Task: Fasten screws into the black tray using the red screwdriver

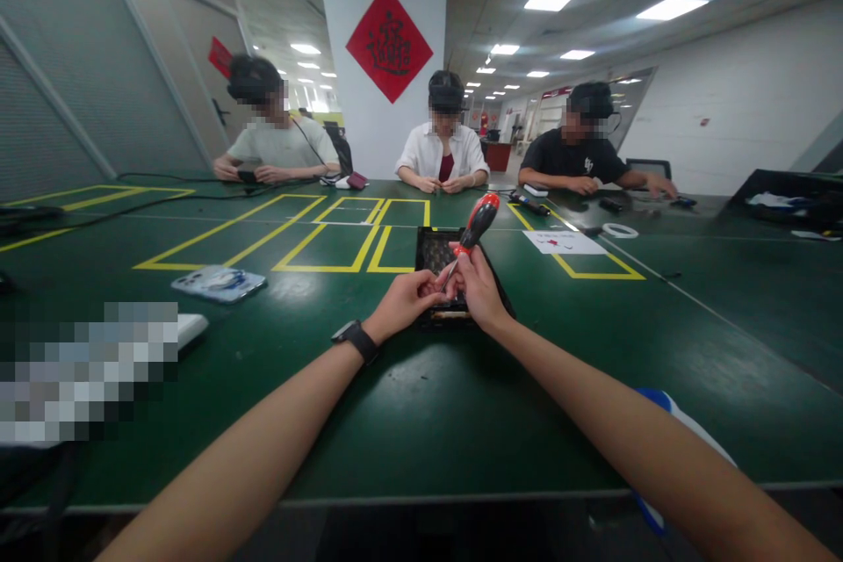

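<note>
Head view. The fingers of the right hand are closed around the lower handle of a red-and-black screwdriver; whether those of the left hand, bunched near its tip, grip anything cannot be told. The screwdriver's long axis slants from the raised handle down and leftward to the left fingers, above a black tray on the green counter. The right hand is nearer the handle, the left nearer the tip.

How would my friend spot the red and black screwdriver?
Find the green table, then the black rectangular tray mid-picture. Above it, the bare right hand grips the tilted red and black screwdriver. Its bright red patches set it apart from the dark tray.
</note>
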{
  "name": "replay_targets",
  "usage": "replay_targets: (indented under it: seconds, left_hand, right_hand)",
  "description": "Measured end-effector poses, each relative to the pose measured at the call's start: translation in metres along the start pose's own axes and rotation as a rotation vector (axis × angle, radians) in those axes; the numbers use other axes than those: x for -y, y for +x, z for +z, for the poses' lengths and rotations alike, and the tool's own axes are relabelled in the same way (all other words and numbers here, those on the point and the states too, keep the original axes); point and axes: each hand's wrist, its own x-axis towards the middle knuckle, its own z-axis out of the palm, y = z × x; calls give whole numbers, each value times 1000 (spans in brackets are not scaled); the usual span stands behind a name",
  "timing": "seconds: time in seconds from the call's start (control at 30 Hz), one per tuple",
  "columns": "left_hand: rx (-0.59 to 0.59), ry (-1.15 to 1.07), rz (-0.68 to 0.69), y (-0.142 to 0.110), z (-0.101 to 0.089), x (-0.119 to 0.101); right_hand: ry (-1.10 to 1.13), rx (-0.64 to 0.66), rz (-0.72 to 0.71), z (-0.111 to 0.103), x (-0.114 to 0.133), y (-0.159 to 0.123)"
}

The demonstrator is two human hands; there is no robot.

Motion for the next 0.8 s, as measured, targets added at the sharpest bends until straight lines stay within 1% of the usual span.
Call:
replay_targets:
  seconds: [0.2,0.37,0.43,0.6,0.8]
  left_hand:
    - [31,-1,36,0,-1,-1]
    - [2,-77,-38,-2,1,-3]
    - [-3,-59,-42,-2,1,-2]
    - [24,12,0,-2,1,-1]
    - [-7,43,3,-2,1,-4]
  right_hand:
    - [26,-2,28,0,0,2]
    - [-14,7,13,0,-2,1]
    - [-30,14,11,0,-2,0]
    - [-36,23,-10,-2,-3,0]
    - [-44,14,-43,0,1,-3]
